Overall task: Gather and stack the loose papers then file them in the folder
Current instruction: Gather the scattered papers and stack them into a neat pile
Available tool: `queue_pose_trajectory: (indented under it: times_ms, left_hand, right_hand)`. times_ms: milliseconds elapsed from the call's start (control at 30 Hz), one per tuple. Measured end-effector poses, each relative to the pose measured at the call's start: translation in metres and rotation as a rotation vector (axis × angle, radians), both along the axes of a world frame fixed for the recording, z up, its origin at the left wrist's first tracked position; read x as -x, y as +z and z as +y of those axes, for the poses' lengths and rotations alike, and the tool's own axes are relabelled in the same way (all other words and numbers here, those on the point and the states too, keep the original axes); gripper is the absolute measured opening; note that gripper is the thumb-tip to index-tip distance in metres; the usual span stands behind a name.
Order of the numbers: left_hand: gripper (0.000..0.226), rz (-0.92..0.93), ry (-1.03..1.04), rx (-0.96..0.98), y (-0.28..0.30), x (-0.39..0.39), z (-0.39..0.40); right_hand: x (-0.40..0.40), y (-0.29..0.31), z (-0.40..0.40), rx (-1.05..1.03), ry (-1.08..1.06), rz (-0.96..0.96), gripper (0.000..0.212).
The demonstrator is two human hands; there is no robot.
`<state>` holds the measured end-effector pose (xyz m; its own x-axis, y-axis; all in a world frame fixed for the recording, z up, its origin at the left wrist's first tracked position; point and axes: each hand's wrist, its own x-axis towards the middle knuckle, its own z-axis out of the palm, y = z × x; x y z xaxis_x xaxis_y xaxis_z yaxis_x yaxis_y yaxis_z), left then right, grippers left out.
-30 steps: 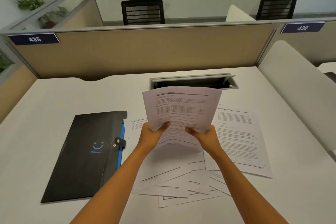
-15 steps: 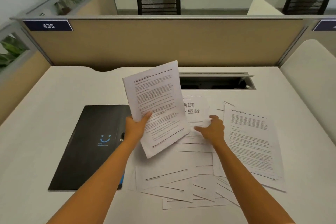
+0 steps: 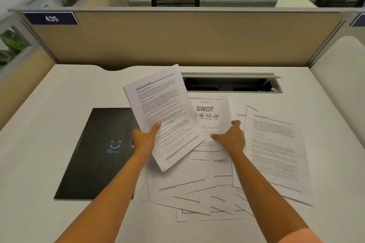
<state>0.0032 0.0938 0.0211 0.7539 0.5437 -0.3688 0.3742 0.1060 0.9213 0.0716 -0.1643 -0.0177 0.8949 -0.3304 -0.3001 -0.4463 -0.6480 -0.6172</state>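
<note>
White paper, part gathered: your left hand point(image 3: 145, 138) grips a small sheaf point(image 3: 164, 116) by its lower left edge, thumb on the printed face, and holds it tilted above the counter point(image 3: 39, 163). How many sheets it holds cannot be told. Your right hand point(image 3: 230, 136) lies on the SWOT sheet point(image 3: 211, 112), fingers curled at its right edge and thumb pressed on the page; it appears to be starting a pickup, with nothing yet lifted. Loose papers point(image 3: 187, 187), still scattered: overlapping sheets fanned out below both hands, a full text page point(image 3: 274, 154) to the right, and a few corners showing behind it. Black folder point(image 3: 98, 154): flat on the counter just left of the pile, closed, clasp toward the papers, partly under the raised sheaf. Status, by judgement: gathering is in its early part. Most sheets remain to be collected and squared, and the folder is not yet opened for filing.
</note>
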Motion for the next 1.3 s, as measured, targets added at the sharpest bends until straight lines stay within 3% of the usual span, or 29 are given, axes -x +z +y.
queue_pose_trajectory:
  times_ms: [67, 133, 267, 367, 500, 667, 833, 933, 1000, 1200, 1300]
  left_hand:
    - [0.033, -0.011, -0.004, -0.005, 0.001, 0.0, -0.003]
    - [0.032, -0.025, -0.013, 0.011, 0.003, 0.001, -0.006]
    - [0.045, -0.048, -0.027, 0.042, 0.009, 0.003, -0.018]
    - [0.027, -0.072, -0.068, 0.047, 0.012, 0.004, -0.029]
    - [0.023, -0.078, -0.133, 0.066, 0.008, 0.003, -0.038]
    - [0.05, -0.038, -0.165, 0.081, 0.001, 0.0, -0.051]
    - [0.057, 0.0, -0.213, 0.082, -0.004, 0.003, -0.062]
    - [0.042, -0.007, -0.268, 0.071, -0.007, 0.008, -0.066]
    - [0.041, -0.002, -0.321, 0.061, -0.01, 0.011, -0.065]
    - [0.034, 0.034, -0.39, 0.042, -0.018, 0.018, -0.058]
    - [0.033, 0.059, -0.419, 0.049, -0.022, 0.021, -0.056]
  right_hand:
    - [0.003, 0.0, -0.003, 0.003, 0.005, -0.031, 0.064]
    - [0.007, -0.001, -0.011, -0.021, 0.026, -0.068, 0.053]
    - [0.019, 0.001, -0.046, -0.078, -0.029, -0.147, 0.057]
    - [0.03, 0.003, -0.077, -0.081, -0.076, -0.169, 0.05]
    - [0.044, 0.008, -0.116, -0.08, -0.155, -0.175, 0.042]
    - [0.059, 0.008, -0.157, -0.013, -0.253, -0.115, 0.043]
    - [0.07, 0.005, -0.189, 0.091, -0.323, -0.004, 0.041]
    - [0.075, 0.007, -0.199, 0.219, -0.359, 0.171, 0.046]
    - [0.077, 0.007, -0.201, 0.198, -0.374, 0.214, 0.049]
    - [0.084, 0.003, -0.206, 0.124, -0.378, 0.181, 0.057]
    - [0.088, 0.003, -0.207, 0.116, -0.378, 0.091, 0.045]
